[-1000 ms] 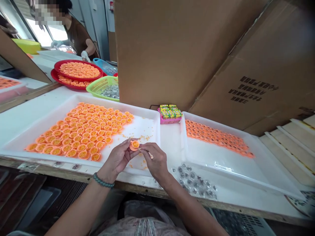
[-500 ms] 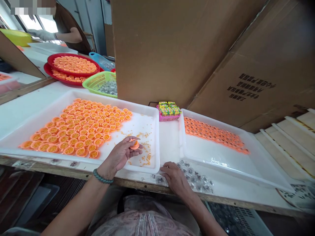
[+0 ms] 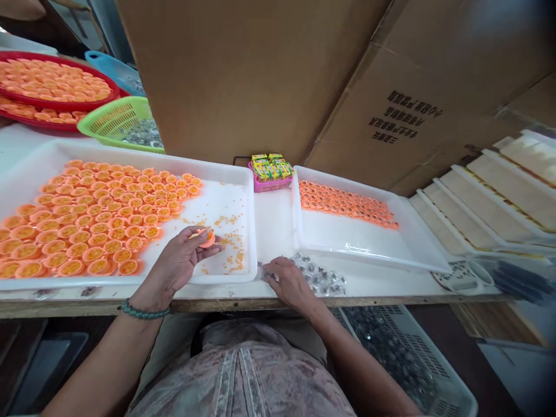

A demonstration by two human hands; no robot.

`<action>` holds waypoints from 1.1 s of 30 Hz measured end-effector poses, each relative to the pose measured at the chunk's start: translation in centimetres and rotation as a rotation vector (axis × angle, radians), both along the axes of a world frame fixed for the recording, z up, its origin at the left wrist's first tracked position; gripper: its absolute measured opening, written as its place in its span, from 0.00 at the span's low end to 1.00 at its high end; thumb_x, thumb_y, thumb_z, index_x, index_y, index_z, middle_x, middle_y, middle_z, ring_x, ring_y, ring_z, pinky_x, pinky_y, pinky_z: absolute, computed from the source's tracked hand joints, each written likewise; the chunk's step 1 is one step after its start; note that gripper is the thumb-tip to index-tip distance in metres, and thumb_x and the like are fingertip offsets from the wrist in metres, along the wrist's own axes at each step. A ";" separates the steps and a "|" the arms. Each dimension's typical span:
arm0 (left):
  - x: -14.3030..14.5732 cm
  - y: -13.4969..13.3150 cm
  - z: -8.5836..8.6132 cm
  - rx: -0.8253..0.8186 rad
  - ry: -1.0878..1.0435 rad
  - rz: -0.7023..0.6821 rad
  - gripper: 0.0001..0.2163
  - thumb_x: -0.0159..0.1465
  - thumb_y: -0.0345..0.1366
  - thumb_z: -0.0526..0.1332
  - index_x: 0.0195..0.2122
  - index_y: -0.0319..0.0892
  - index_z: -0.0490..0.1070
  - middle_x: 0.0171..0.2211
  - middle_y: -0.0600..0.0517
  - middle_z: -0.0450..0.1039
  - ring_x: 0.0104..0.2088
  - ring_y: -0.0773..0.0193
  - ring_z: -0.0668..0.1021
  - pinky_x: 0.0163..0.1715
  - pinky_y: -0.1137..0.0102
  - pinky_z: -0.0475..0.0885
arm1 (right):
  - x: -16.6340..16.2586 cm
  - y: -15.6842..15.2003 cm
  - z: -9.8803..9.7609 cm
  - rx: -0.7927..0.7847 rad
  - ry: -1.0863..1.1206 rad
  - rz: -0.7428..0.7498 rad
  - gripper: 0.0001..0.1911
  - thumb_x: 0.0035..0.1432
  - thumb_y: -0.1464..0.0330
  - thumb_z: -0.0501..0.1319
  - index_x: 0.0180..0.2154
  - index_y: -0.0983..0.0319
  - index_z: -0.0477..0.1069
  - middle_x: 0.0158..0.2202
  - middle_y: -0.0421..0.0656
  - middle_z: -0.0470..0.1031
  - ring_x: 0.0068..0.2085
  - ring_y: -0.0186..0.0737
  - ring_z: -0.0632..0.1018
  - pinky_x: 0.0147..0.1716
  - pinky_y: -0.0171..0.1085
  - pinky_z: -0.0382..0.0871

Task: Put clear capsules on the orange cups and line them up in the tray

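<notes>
My left hand (image 3: 176, 258) is closed around a small orange cup (image 3: 208, 238) with yellow-orange contents, held between thumb and fingers over the white tray (image 3: 251, 231). Rows of similar orange cups (image 3: 91, 220) filled with yellow beads fill the left part of that tray, and loose yellow beads (image 3: 233, 249) lie scattered at its right end. My right hand (image 3: 289, 282) rests on the table between the two trays, fingers curled down over a small clear plastic piece (image 3: 271, 277). Beside it lies a pile of clear plastic pieces with dark specks (image 3: 324, 279).
A second white tray (image 3: 369, 255) holds rows of orange pieces (image 3: 347, 202). Behind stand a pink basket of yellow-green packets (image 3: 273, 172), cardboard (image 3: 243, 81), a green basket (image 3: 106, 119) and red trays (image 3: 110, 87). Stacked trays (image 3: 486, 197) lean at right; a crate (image 3: 452, 370) sits below.
My view has swung right and down, so everything appears farther left and higher. My left hand still holds the orange cup. My right fingers have drawn in over a clear piece.
</notes>
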State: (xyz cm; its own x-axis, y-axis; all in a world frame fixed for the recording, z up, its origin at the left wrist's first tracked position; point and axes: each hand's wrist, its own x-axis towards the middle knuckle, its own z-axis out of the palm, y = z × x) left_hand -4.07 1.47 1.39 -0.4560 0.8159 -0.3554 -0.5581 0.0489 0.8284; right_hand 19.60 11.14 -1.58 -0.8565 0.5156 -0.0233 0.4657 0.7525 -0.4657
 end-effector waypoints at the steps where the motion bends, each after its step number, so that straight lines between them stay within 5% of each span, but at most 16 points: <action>1: -0.1 0.0 0.0 0.005 -0.003 0.012 0.11 0.52 0.34 0.68 0.32 0.39 0.67 0.32 0.51 0.74 0.37 0.60 0.79 0.41 0.67 0.74 | 0.0 0.1 0.0 0.021 0.003 -0.025 0.11 0.56 0.71 0.60 0.42 0.62 0.73 0.38 0.46 0.73 0.43 0.40 0.72 0.46 0.39 0.64; 5: -0.1 -0.1 0.1 0.003 0.021 0.020 0.10 0.51 0.35 0.68 0.32 0.40 0.69 0.32 0.53 0.74 0.37 0.61 0.78 0.41 0.66 0.75 | -0.1 0.2 -0.1 0.101 0.044 -0.100 0.18 0.53 0.64 0.64 0.46 0.63 0.70 0.41 0.49 0.72 0.44 0.45 0.71 0.46 0.43 0.65; 8: 0.0 0.0 0.1 -0.012 0.050 -0.022 0.11 0.51 0.35 0.69 0.33 0.40 0.71 0.34 0.52 0.74 0.37 0.62 0.78 0.41 0.67 0.75 | -1.0 0.5 -0.7 0.146 0.070 -0.105 0.17 0.57 0.69 0.60 0.49 0.62 0.68 0.47 0.50 0.70 0.48 0.45 0.69 0.48 0.43 0.63; 13: -0.1 0.1 0.0 -0.040 0.070 -0.057 0.12 0.51 0.36 0.69 0.35 0.40 0.71 0.33 0.52 0.75 0.36 0.62 0.79 0.39 0.69 0.76 | -2.4 2.2 -2.1 0.158 -0.039 0.029 0.08 0.58 0.75 0.56 0.37 0.62 0.72 0.41 0.46 0.73 0.42 0.40 0.72 0.44 0.38 0.64; 26: -0.3 -0.1 -0.1 -0.069 0.071 -0.084 0.12 0.52 0.35 0.68 0.35 0.40 0.70 0.33 0.51 0.75 0.36 0.62 0.79 0.38 0.72 0.76 | -3.3 4.0 -1.9 -0.005 -0.099 -0.177 0.12 0.47 0.72 0.67 0.36 0.63 0.69 0.35 0.45 0.72 0.35 0.39 0.73 0.33 0.34 0.65; 31: 0.0 -0.5 0.0 -0.051 0.056 -0.081 0.13 0.51 0.33 0.69 0.37 0.41 0.70 0.35 0.52 0.75 0.35 0.61 0.79 0.38 0.70 0.76 | -2.3 4.3 -1.1 -0.054 0.029 -0.194 0.09 0.53 0.74 0.61 0.38 0.62 0.69 0.28 0.40 0.72 0.31 0.34 0.72 0.32 0.32 0.64; 33: 0.2 -0.5 -0.1 -0.040 0.060 -0.091 0.14 0.51 0.33 0.69 0.38 0.41 0.70 0.36 0.51 0.74 0.35 0.61 0.79 0.38 0.70 0.76 | -2.0 4.0 -0.3 -0.189 0.222 -0.287 0.08 0.54 0.72 0.59 0.38 0.63 0.71 0.29 0.40 0.73 0.31 0.33 0.73 0.32 0.32 0.65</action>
